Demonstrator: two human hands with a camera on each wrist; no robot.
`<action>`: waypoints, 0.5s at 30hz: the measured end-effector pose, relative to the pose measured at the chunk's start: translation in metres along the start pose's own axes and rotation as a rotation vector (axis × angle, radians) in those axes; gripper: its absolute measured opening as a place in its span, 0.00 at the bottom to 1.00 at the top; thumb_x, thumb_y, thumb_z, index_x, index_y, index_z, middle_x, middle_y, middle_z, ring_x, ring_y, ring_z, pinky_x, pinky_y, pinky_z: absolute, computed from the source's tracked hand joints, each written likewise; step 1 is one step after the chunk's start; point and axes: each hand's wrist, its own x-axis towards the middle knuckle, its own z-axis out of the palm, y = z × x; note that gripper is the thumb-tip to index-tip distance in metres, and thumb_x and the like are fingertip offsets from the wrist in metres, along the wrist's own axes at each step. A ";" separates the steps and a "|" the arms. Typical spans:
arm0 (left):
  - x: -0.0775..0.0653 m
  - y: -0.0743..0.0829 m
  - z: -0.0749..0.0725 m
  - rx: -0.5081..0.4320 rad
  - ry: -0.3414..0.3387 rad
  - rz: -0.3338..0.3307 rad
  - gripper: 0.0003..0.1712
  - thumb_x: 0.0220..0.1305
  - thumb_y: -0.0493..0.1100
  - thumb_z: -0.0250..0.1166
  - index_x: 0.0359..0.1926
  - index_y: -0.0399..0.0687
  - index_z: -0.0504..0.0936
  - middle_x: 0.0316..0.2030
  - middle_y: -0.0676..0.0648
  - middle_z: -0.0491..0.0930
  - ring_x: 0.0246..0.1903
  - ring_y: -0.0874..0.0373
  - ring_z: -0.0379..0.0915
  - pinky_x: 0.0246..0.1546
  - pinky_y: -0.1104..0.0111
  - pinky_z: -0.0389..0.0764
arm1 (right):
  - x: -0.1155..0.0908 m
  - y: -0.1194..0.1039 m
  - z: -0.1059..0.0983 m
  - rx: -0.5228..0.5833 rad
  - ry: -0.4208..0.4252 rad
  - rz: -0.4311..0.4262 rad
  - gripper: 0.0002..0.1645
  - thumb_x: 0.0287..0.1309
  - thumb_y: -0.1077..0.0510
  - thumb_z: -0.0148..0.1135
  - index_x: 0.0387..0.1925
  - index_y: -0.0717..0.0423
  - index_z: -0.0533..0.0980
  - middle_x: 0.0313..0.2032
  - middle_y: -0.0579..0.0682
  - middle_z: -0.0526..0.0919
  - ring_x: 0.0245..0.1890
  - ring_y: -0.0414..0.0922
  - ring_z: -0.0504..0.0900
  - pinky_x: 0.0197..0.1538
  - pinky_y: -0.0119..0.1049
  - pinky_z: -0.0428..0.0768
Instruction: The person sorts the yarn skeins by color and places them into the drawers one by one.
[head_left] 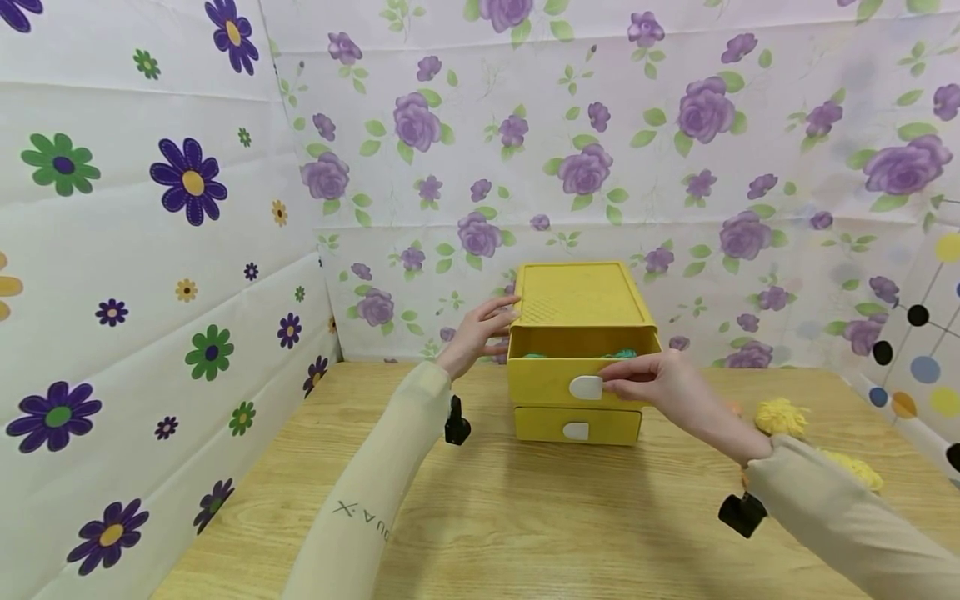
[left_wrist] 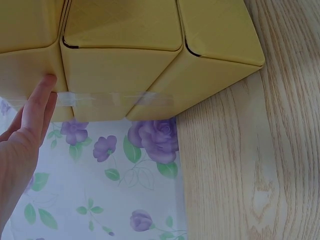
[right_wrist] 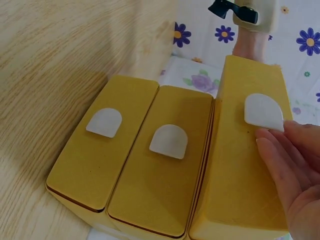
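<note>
A yellow chest of drawers (head_left: 581,293) stands near the back of the wooden table. Its top drawer (head_left: 543,383) is pulled out, and teal yarn (head_left: 622,354) peeks over the drawer's front. The right hand (head_left: 675,387) pinches the white tab handle (right_wrist: 263,111) of that drawer between thumb and fingers. Below it, two more yellow drawers with white tabs (right_wrist: 169,141) sit closed in the right wrist view. Against the chest's left side, the left hand (head_left: 480,333) rests its extended fingers; the left wrist view shows a fingertip (left_wrist: 49,80) at the top drawer's level.
Yellow yarn bundles (head_left: 782,417) lie on the wooden table (head_left: 450,517) to the right, partly behind the right arm. A bit of orange shows beside that wrist. Flowered cloth (head_left: 420,208) hangs behind the chest and along the left side.
</note>
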 end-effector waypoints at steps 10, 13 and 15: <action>-0.014 0.022 0.005 0.000 -0.053 -0.031 0.28 0.67 0.43 0.53 0.66 0.47 0.60 0.54 0.38 0.63 0.52 0.40 0.63 0.45 0.54 0.72 | 0.002 -0.001 0.004 -0.111 0.058 -0.017 0.07 0.53 0.60 0.63 0.35 0.56 0.83 0.33 0.48 0.82 0.33 0.50 0.81 0.33 0.40 0.78; -0.015 0.022 0.005 0.005 -0.053 -0.034 0.28 0.67 0.43 0.53 0.66 0.46 0.60 0.54 0.38 0.63 0.51 0.41 0.63 0.45 0.54 0.72 | 0.003 -0.001 0.004 -0.124 0.062 0.005 0.07 0.54 0.60 0.63 0.35 0.55 0.83 0.32 0.47 0.82 0.33 0.49 0.80 0.33 0.40 0.78; -0.014 0.021 0.005 0.003 -0.049 -0.032 0.28 0.67 0.43 0.53 0.66 0.46 0.60 0.54 0.38 0.63 0.51 0.42 0.64 0.44 0.56 0.73 | 0.004 0.000 0.004 -0.133 0.068 0.014 0.06 0.54 0.60 0.63 0.35 0.54 0.83 0.32 0.46 0.82 0.33 0.48 0.81 0.33 0.40 0.78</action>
